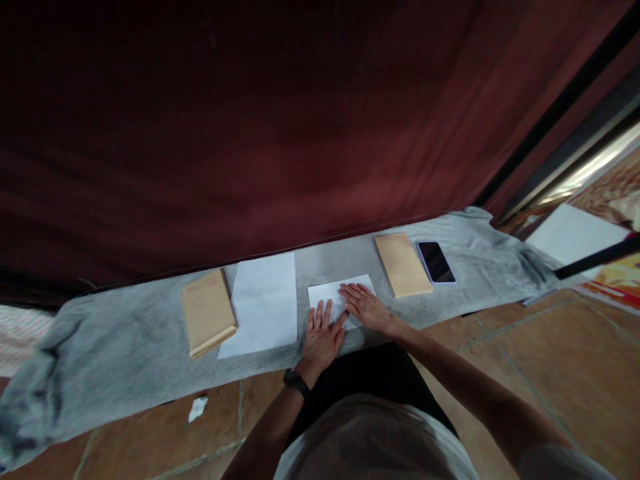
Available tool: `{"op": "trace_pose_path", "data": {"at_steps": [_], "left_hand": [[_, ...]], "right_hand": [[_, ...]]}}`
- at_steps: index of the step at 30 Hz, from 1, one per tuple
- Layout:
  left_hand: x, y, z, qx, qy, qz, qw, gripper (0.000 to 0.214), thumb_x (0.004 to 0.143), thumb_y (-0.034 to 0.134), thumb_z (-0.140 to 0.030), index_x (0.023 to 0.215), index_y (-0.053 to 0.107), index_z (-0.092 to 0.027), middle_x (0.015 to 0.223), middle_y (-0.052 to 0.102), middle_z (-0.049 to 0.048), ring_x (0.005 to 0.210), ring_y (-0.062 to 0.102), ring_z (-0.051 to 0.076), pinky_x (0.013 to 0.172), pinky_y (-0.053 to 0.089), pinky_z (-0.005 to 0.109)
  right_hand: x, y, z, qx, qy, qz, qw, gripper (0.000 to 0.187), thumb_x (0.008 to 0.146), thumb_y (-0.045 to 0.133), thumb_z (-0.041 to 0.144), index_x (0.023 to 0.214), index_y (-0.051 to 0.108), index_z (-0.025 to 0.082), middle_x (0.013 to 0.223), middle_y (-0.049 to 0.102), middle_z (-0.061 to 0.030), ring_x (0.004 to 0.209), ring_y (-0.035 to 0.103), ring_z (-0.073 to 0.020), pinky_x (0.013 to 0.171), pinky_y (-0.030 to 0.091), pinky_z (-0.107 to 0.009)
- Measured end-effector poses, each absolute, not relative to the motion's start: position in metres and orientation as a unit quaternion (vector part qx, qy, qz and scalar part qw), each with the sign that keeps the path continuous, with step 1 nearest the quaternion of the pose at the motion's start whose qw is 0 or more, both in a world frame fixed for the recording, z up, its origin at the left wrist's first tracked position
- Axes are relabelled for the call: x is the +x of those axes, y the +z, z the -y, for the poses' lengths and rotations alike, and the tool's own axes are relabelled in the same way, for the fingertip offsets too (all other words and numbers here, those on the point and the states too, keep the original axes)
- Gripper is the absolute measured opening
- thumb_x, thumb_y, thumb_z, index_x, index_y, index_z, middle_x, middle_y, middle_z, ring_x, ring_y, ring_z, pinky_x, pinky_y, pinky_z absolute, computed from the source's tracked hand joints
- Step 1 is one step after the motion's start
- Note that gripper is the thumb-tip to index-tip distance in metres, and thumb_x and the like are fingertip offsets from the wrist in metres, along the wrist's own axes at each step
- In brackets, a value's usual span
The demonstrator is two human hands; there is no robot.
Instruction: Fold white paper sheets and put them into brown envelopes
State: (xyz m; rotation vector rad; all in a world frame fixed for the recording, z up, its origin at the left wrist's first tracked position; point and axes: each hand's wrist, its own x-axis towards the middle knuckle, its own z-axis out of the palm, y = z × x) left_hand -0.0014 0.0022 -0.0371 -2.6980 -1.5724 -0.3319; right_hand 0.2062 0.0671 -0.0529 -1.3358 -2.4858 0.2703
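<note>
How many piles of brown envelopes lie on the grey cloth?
2: the left pile beside the large white sheet, the right pile beside the phone. None looks hidden.

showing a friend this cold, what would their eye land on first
The left hand and right hand press flat on a small white sheet in the middle of the grey cloth. A dark red curtain fills the upper half. A black phone lies to the right beside a brown envelope.

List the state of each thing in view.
left hand: open, flat on the folded sheet
right hand: open, flat on the folded sheet
folded sheet: folded, pressed flat
white paper: unfolded, lying flat
envelope stack: lying flat
phone: face up, screen dark
grey cloth: spread, ends rumpled
</note>
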Motion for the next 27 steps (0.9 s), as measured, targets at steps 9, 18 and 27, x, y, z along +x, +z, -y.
{"op": "trace_pose_path", "data": {"at_steps": [9, 18, 27], "left_hand": [[0.000, -0.041, -0.002, -0.855, -0.111, 0.506, 0.006, 0.053, 0.097, 0.052, -0.039, 0.149, 0.044, -0.039, 0.164, 0.031, 0.0052, 0.151, 0.026, 0.033, 0.121, 0.022, 0.056], [0.001, -0.049, -0.002, -0.843, -0.106, 0.527, -0.011, 0.054, 0.100, 0.041, -0.029, 0.153, 0.039, -0.020, 0.163, 0.033, 0.0101, 0.152, 0.024, 0.027, 0.124, 0.022, 0.052], [0.039, -0.052, -0.041, -0.809, -0.136, 0.571, -0.032, 0.054, 0.101, 0.035, -0.026, 0.154, 0.038, -0.016, 0.162, 0.033, 0.0122, 0.152, 0.025, 0.026, 0.123, 0.026, 0.050]], "right_hand": [[0.188, -0.051, -0.074, -0.549, 0.020, 0.821, 0.156, 0.048, 0.105, 0.035, 0.034, 0.150, 0.046, 0.019, 0.159, 0.038, -0.0088, 0.145, 0.038, -0.0284, 0.121, 0.025, -0.052], [0.192, -0.063, -0.031, -0.588, -0.005, 0.790, 0.174, 0.049, 0.105, 0.038, 0.037, 0.150, 0.045, 0.022, 0.157, 0.042, -0.0103, 0.145, 0.038, -0.0303, 0.120, 0.020, -0.055], [0.191, -0.060, -0.028, -0.594, -0.001, 0.785, 0.176, 0.050, 0.102, 0.045, 0.035, 0.150, 0.045, 0.023, 0.158, 0.040, -0.0101, 0.145, 0.037, -0.0313, 0.121, 0.017, -0.057]]}}
